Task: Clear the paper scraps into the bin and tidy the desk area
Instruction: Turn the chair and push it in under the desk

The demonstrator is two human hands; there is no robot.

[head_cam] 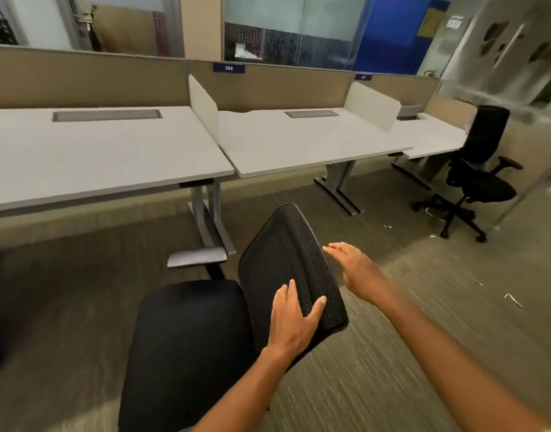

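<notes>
Nearest the camera, the left hand (294,316) grips the mesh backrest of the office chair (268,291); the right hand (352,266) hovers open just beside its edge. Step in hand appears to be tidying: next, roll the chair toward 12 o'clock under the worktop (299,141). Paper scraps (512,299) lie on the carpet at 3 o'clock. No bin is visible. A second chair (477,179) stands at 2 o'clock.

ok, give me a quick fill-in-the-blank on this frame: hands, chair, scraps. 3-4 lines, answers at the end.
1. The left hand grips the top edge of the near chair's ____.
2. The right hand is open and holds ____.
3. White paper scraps lie on the ____, not on the desks.
4. The blue label on the partition reads ____.

Answers: backrest; nothing; carpet; 388
</notes>
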